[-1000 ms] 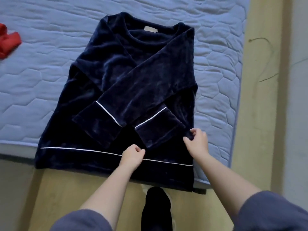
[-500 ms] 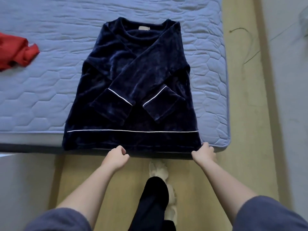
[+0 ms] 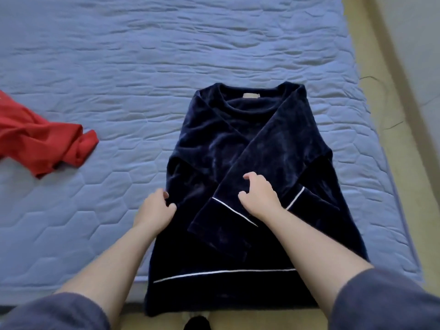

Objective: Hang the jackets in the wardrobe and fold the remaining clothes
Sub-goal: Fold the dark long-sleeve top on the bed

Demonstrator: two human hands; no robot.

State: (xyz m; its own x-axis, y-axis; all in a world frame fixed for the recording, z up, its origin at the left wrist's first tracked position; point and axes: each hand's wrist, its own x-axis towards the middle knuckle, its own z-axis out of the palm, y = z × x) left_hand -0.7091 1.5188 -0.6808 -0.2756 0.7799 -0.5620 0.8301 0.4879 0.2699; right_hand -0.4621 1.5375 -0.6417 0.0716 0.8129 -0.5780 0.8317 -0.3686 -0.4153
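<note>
Both grips have left the hem (image 3: 223, 288) and come up the sweater (image 3: 238, 144): the left grip (image 3: 154, 209) now sits at the garment's side edge toward 9 o'clock, and the right grip (image 3: 260, 197) is over the crossed sleeves near the middle. The sweater lies front-up on the bed (image 3: 119, 67), neck toward 12 o'clock, both sleeves folded across the chest, its hem draped over the mattress edge at 6 o'clock. That overhang is the likeliest trouble, I judge: the plush cloth looks slick, and a sideways tug could let the hanging part drag the whole piece off toward the floor. A second risk is the sleeves (they merely lie crossed, nothing pins them). If the side is flipped inward while the right grip lifts away, the upper cuff (image 3: 221, 225) may skid and the fold come out lopsided. The left grip looks clenched on the side edge, thumb and fingers pinching cloth, forearm reaching out from 7 o'clock. The right grip is arched like a claw, fingers bent and thumb spread, wrist low on the sleeve; whether it grasps cloth or only presses I cannot tell. A red garment (image 3: 42, 144) lies crumpled well apart at 9 o'clock, not yet folded.
</note>
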